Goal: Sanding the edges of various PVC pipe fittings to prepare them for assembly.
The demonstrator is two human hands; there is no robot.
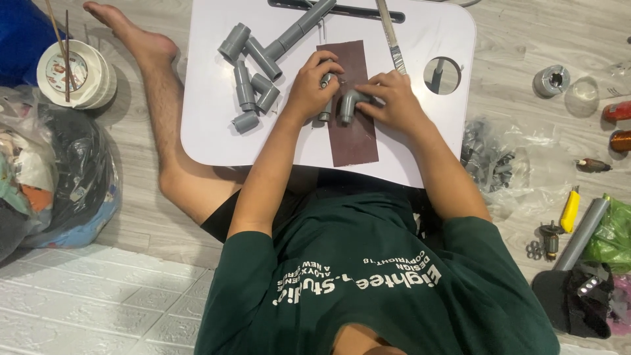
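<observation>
A white lap table (210,125) stands over my legs with a dark brown sheet of sandpaper (351,141) lying on it. My left hand (309,89) grips a short grey pipe piece (325,112), held upright against the sandpaper. My right hand (394,102) holds a grey pipe elbow (347,106) on the sheet, right beside the left hand's piece. Several loose grey pipe fittings (253,92) lie left of my left hand. A longer grey pipe assembly (289,36) lies behind them.
A metal file (392,36) and a black bar (342,10) lie at the table's far edge, beside a round hole (442,75). On the floor are a paper cup (72,72), full plastic bags (66,171), a clear bag of fittings (506,167), a yellow knife (570,209) and a grey pipe (582,233).
</observation>
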